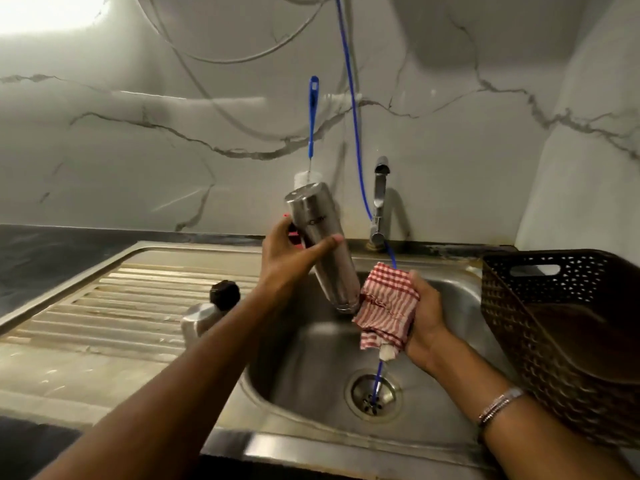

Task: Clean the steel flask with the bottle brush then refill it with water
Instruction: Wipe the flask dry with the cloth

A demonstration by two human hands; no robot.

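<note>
Gripping the steel flask (320, 244) round its upper body, left hand (291, 258) with thumb laid straight across the front and fingers wrapped behind, mostly hidden. Held over the sink (298, 368), tilted, long axis running from upper left down to lower right: one rounded end up near the wall, the other end low and just touching the cloth. Cannot tell for certain which end is the mouth. Behind the top end, a bottle brush (312, 133) standing against the marble wall, blue handle up, white bristles just showing past the flask; not in either hand.

Further left and lower, on the ribbed draining board (104, 306), what looks like a second steel vessel with a dark cap (225, 294), partly covered by the left forearm.

To the right, folded round a red-checked cloth (388, 306), right hand (427, 317), fingers curled, cloth pressed against the flask's lower end. Right hand therefore nearer that low end, left nearer the top. Tap (380, 199) behind, up and right of the flask; a thin blue tube (351, 98) running down past it toward the drain (375, 393). Brown basket (554, 306) at far right. Likely a wiping of the outside in hand; refill not yet done, by the look of it.
</note>
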